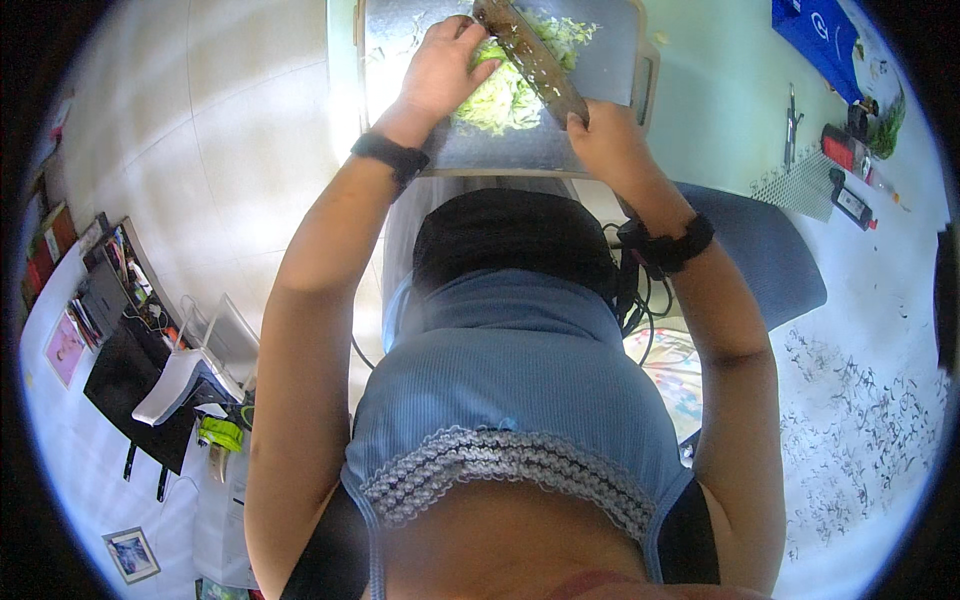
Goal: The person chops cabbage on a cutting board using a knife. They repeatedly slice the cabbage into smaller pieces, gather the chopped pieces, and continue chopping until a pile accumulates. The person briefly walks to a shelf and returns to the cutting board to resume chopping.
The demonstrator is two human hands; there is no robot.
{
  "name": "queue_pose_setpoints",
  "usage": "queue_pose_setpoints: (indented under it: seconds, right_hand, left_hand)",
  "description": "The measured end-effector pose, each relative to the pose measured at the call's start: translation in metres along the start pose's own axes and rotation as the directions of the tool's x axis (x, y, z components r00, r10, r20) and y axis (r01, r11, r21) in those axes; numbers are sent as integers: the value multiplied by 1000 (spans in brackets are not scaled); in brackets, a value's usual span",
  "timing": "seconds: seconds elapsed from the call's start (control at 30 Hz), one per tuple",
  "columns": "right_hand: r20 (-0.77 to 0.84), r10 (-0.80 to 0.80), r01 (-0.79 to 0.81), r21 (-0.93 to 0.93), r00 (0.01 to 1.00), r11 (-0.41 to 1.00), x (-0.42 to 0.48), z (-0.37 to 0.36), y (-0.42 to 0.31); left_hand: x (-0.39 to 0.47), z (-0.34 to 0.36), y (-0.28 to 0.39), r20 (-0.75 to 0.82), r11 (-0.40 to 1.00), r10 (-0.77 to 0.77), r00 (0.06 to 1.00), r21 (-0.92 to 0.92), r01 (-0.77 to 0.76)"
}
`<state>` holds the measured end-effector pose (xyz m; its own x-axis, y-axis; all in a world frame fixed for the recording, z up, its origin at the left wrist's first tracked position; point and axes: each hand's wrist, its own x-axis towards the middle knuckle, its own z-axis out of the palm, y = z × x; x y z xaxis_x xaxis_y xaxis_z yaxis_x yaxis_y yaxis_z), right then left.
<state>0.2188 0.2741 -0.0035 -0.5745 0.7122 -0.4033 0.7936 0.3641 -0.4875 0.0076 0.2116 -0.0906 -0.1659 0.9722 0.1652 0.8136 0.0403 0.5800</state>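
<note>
Shredded pale-green leafy vegetable (pixel 504 101), perhaps cabbage or lettuce, lies heaped on a dark grey cutting board (pixel 480 159) with a beige rim. My left hand (pixel 446 64) curls over a greener part of the heap, thumb and fingers around it. Its fingertips come close to the blade's far end; whether they touch is hidden. My right hand (pixel 613 142) grips the near end of a cleaver (pixel 534 64), the handle covered by my fingers. The blade slants across the heap, with small shreds stuck to its face. More shreds (pixel 577 34) lie beyond the blade.
The board rests on a pale green table (pixel 705 97). Right of it are a blue bag (pixel 821 45), a dark bottle (pixel 853 199) and a perforated strip (pixel 795 180). A dark chair part (pixel 757 255) sits below the table's right edge. Black cables (pixel 646 300) hang beside my waist.
</note>
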Motion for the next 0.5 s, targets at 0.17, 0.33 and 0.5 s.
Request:
queue_pose_setpoints:
  seconds: [0.17, 0.33, 0.5]
  right_hand:
    - [53, 29, -24, -89, 998, 996, 10, 8, -7]
    - [-42, 33, -35, -59, 999, 998, 11, 46, 0]
    - [-71, 6, -4, 23, 997, 1000, 17, 43, 12]
  left_hand:
    - [-3, 1, -1, 28, 999, -40, 999, -13, 40]
    - [-3, 4, -2, -17, 999, -32, 999, -24, 31]
    - [-2, 3, -7, 10, 998, -22, 1000, -55, 23]
